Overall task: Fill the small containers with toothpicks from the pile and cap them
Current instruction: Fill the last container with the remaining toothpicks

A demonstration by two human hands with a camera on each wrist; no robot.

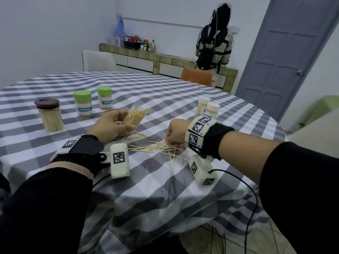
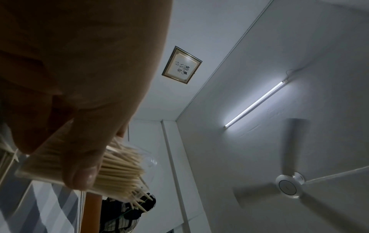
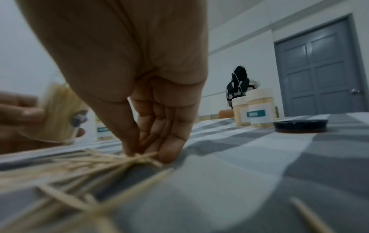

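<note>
In the head view the right hand [image 1: 176,133] hides its own fingertips, and the right wrist view is blurred in the lower left, where the toothpick pile [image 1: 161,147] lies on the checked tabletop [image 1: 183,180]. That view shows its fingers [image 3: 171,141] pinching several toothpicks at the pile's edge. Left of centre, the left hand [image 1: 111,125] grips a clear open container [image 1: 134,117], tilted and full, just above the pile. A dark lid [image 3: 301,126] lies at the right.

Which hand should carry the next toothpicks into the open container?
Right. The right hand already pinches the loose wooden toothpicks on the tablecloth; the left hand is occupied holding the clear plastic container tilted.
</note>
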